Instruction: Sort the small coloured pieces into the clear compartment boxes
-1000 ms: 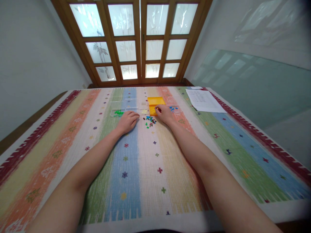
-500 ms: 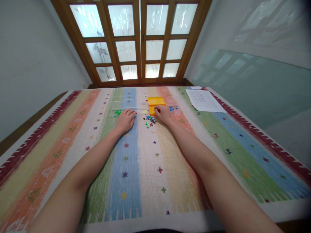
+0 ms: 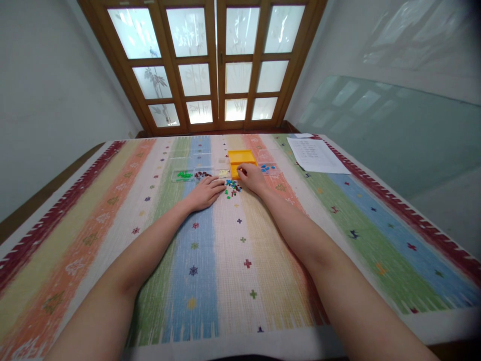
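A small pile of tiny coloured pieces [image 3: 233, 188] lies on the striped cloth between my hands. My left hand [image 3: 206, 193] rests flat on the cloth, its fingers stretched to the right, with the tips at the pile's left edge. My right hand [image 3: 252, 178] sits just right of the pile. Its fingers are curled in a pinch at the near edge of an orange tray [image 3: 242, 156]; what they hold is too small to see.
Clear shallow trays stand in a row behind the hands: green pieces [image 3: 184, 175], dark red pieces [image 3: 203, 174], pale pieces [image 3: 224, 173] and blue pieces [image 3: 267, 168]. A printed sheet [image 3: 315, 155] lies at the far right. Wooden glazed doors stand beyond the table.
My left hand has drawn back from the clear trays and swung right to the pile, uncovering the dark red pieces. My right hand has stayed at the orange tray.
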The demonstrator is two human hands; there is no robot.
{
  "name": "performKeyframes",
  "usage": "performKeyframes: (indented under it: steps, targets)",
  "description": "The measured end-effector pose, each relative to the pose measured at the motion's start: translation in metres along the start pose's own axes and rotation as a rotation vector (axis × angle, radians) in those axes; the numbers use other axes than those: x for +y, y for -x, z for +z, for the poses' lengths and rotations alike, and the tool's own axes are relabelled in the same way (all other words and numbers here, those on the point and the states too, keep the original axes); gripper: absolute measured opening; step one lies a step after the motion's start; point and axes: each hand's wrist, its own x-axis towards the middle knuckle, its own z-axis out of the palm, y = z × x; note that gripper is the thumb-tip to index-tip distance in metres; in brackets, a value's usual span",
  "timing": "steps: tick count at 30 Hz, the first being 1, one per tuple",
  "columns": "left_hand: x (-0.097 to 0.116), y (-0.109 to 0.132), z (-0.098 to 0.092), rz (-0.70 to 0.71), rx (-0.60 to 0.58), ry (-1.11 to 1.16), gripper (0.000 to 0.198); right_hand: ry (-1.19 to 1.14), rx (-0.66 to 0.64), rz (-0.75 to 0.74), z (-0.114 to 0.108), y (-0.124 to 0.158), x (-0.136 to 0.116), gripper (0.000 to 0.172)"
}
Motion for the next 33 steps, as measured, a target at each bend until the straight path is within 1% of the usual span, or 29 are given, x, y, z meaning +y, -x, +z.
performKeyframes:
  steps: [8,16,23,25,29,33]
  targets:
    - [-0.004,0.001,0.000,-0.024,0.040,0.011,0.040,0.000,0.001,0.004,-0.001,0.001,-0.002,0.017]
    - [-0.008,0.003,0.001,-0.053,0.050,0.003,0.039,-0.014,-0.010,0.015,-0.003,0.001,-0.005,0.016]
    - [-0.008,0.004,-0.004,-0.072,0.087,-0.021,0.039,-0.012,-0.007,0.016,-0.002,0.001,-0.004,0.017]
    - [-0.009,0.005,-0.005,-0.103,0.113,-0.046,0.040,-0.013,-0.008,0.014,-0.002,0.001,-0.004,0.018]
    - [-0.014,0.007,-0.005,-0.208,0.189,-0.082,0.043,-0.031,-0.036,-0.010,-0.004,0.001,-0.006,0.018]
    - [-0.021,0.010,-0.002,-0.288,0.242,-0.103,0.044,-0.069,-0.098,-0.141,-0.005,0.001,-0.007,0.015]
